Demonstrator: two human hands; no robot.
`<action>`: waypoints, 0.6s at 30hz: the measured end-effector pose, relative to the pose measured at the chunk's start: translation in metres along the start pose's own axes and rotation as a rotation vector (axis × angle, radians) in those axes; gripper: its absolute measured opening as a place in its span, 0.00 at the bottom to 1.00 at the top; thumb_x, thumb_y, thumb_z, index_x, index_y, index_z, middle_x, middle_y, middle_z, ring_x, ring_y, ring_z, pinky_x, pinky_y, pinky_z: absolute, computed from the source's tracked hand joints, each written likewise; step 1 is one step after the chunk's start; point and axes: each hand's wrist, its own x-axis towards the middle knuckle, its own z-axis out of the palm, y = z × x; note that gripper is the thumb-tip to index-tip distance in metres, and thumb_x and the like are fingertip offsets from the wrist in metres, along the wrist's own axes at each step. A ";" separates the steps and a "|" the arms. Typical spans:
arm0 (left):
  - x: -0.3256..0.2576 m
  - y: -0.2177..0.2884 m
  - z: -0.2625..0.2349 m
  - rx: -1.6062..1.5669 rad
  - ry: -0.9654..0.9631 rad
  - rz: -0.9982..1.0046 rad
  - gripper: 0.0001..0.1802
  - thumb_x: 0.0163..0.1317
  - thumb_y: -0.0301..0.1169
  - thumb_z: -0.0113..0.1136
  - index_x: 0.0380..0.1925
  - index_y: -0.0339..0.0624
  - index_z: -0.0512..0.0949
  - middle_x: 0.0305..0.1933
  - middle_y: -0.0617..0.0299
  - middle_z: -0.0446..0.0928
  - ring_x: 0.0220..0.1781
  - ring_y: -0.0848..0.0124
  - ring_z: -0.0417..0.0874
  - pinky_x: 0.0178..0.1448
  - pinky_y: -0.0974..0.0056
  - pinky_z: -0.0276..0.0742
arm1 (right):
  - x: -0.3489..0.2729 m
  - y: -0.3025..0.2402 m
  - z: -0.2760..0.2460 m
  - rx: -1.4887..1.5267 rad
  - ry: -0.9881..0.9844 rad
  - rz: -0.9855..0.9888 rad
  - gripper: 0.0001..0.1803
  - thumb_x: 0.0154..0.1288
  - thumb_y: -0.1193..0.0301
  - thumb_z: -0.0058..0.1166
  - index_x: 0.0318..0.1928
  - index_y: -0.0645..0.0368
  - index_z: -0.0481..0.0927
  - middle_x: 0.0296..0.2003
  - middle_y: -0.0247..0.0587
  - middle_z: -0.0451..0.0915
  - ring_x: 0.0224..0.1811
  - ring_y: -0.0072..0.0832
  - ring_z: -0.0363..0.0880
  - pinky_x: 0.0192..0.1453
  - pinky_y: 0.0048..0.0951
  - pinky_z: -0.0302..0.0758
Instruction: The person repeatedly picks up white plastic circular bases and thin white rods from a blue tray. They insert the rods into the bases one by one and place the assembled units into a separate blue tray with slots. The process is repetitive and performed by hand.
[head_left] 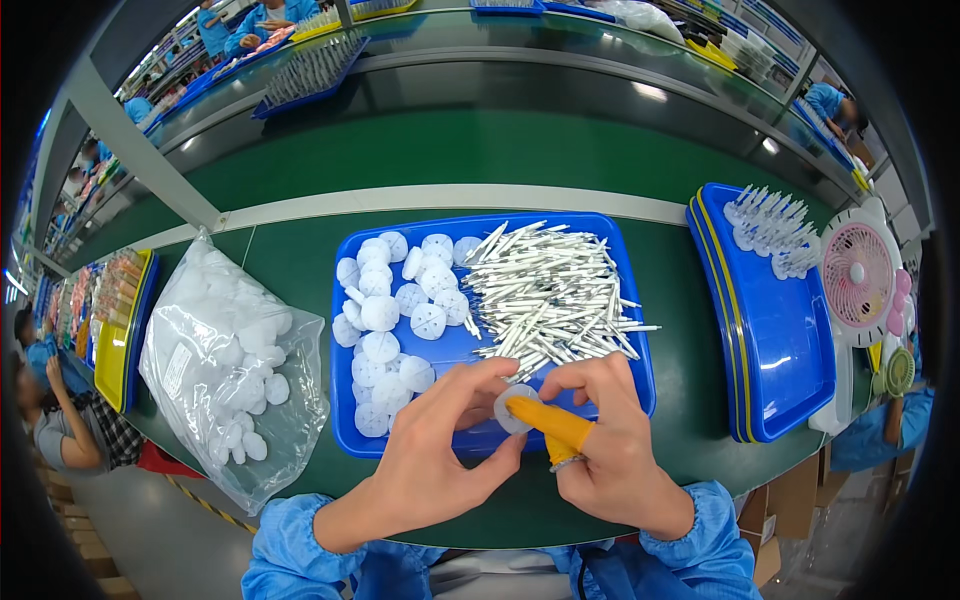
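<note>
In front of me, over the near edge of a blue tray (355, 440), my left hand (425, 445) curves its thumb and fingers around a thin, round, translucent white disc (512, 412). My right hand (615, 440) is curled, and a finger in a yellow cover presses on the disc's face. Whether a small part sits under that finger is hidden. Loose white discs (380, 313) with small slits fill the tray's left side. A heap of slim white pen-like sticks (550, 290) covers its right side, just beyond my fingers.
A clear plastic bag (215, 360) of white discs lies left of the tray. Stacked blue trays (775, 350) at right carry upright sticks (770, 225) set in discs. Beside them stands a pink fan (858, 275). A conveyor (460, 150) runs beyond a pale rail; people work nearby.
</note>
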 end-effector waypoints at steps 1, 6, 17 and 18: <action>0.000 0.000 0.000 -0.007 0.003 -0.004 0.35 0.58 0.18 0.73 0.67 0.40 0.74 0.52 0.52 0.84 0.55 0.59 0.91 0.61 0.57 0.89 | -0.002 -0.001 -0.001 0.010 0.008 0.009 0.30 0.38 0.84 0.60 0.49 0.65 0.91 0.51 0.43 0.77 0.48 0.43 0.70 0.47 0.38 0.71; 0.001 0.000 -0.001 -0.031 0.003 -0.048 0.35 0.59 0.17 0.72 0.67 0.39 0.74 0.53 0.53 0.84 0.57 0.60 0.91 0.63 0.58 0.89 | 0.000 -0.005 -0.004 0.022 -0.012 -0.005 0.30 0.39 0.85 0.60 0.49 0.64 0.90 0.51 0.43 0.78 0.48 0.43 0.72 0.48 0.39 0.72; 0.005 -0.004 -0.014 -0.535 -0.053 -0.047 0.36 0.69 0.23 0.68 0.74 0.35 0.64 0.62 0.52 0.79 0.79 0.57 0.72 0.84 0.50 0.62 | -0.001 0.002 -0.016 0.604 -0.019 0.479 0.12 0.69 0.78 0.68 0.50 0.63 0.83 0.43 0.46 0.88 0.47 0.30 0.87 0.53 0.31 0.80; 0.007 -0.004 -0.016 -0.452 0.005 -0.033 0.34 0.71 0.25 0.67 0.74 0.35 0.64 0.62 0.52 0.79 0.77 0.57 0.74 0.83 0.50 0.64 | 0.001 0.003 -0.019 0.585 0.032 0.475 0.12 0.68 0.78 0.69 0.49 0.64 0.83 0.42 0.46 0.89 0.47 0.29 0.87 0.52 0.31 0.80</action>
